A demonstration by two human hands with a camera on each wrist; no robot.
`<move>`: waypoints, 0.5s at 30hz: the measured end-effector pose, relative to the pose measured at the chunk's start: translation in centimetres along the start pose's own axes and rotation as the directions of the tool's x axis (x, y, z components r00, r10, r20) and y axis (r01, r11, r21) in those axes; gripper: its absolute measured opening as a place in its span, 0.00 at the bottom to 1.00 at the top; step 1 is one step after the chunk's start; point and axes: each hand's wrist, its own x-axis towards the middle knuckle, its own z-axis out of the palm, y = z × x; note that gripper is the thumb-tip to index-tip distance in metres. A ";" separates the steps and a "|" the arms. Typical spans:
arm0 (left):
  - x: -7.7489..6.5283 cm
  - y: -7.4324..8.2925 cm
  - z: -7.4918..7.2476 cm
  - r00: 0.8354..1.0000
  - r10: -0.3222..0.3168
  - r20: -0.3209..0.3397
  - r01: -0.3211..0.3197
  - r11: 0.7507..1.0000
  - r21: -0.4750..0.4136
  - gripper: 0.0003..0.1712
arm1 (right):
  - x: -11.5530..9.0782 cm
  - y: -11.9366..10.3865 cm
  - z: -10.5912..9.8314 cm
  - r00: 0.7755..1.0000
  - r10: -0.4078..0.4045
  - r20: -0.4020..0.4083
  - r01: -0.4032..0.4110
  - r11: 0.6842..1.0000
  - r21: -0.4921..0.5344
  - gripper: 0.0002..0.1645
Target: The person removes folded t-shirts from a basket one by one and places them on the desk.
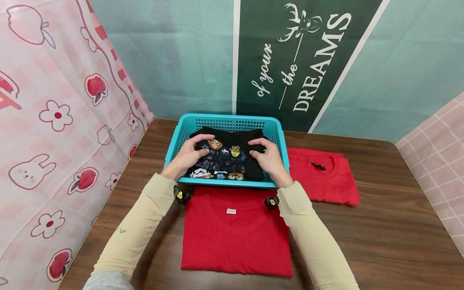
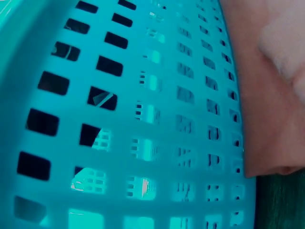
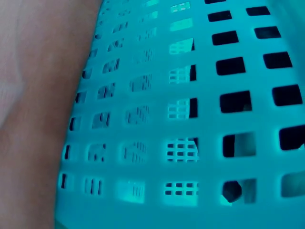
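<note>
A folded black T-shirt (image 1: 237,139) with cartoon dog prints lies inside a turquoise plastic basket (image 1: 228,183). My left hand (image 1: 188,155) reaches over the basket's left part and rests on the shirt, thumb and forefinger apart. On the opposite side, my right hand (image 1: 270,158) touches the shirt's right part with its thumb and forefinger likewise apart. The other fingers of both hands are mostly hidden. Both wrist views are filled by the perforated basket wall (image 2: 128,119), with bare skin along one edge; no fingertips show there.
A folded red T-shirt (image 1: 235,245) lies in front of the basket, its neck toward it. Another folded red T-shirt (image 1: 326,181) is right of the basket. All stand on a dark wooden table (image 1: 384,225), with printed cloth (image 1: 163,60) hanging behind.
</note>
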 end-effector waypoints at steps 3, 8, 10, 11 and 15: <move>0.1 0.0 0.0 1.000 -0.001 -0.015 0.000 0.999 -0.041 0.26 | 0.0 0.0 -0.1 1.000 0.000 -0.025 0.001 0.999 0.041 0.16; 0.0 0.0 -0.1 0.999 -0.027 -0.035 0.023 0.994 -0.106 0.26 | -0.1 -0.2 -0.2 0.999 0.017 -0.042 -0.013 0.996 0.090 0.17; 0.0 0.0 -0.2 0.999 -0.034 -0.036 0.030 0.992 -0.121 0.27 | -0.2 -0.4 -0.3 0.999 0.021 -0.043 -0.017 0.994 0.107 0.18; 0.0 0.0 -0.2 0.999 -0.035 -0.034 0.030 0.991 -0.128 0.27 | -0.3 -0.4 -0.3 0.999 0.022 -0.043 -0.017 0.993 0.113 0.18; -0.2 0.1 -0.3 0.999 -0.045 -0.022 0.041 0.986 -0.163 0.29 | -0.5 -0.5 -0.4 0.999 0.025 -0.036 -0.020 0.991 0.136 0.19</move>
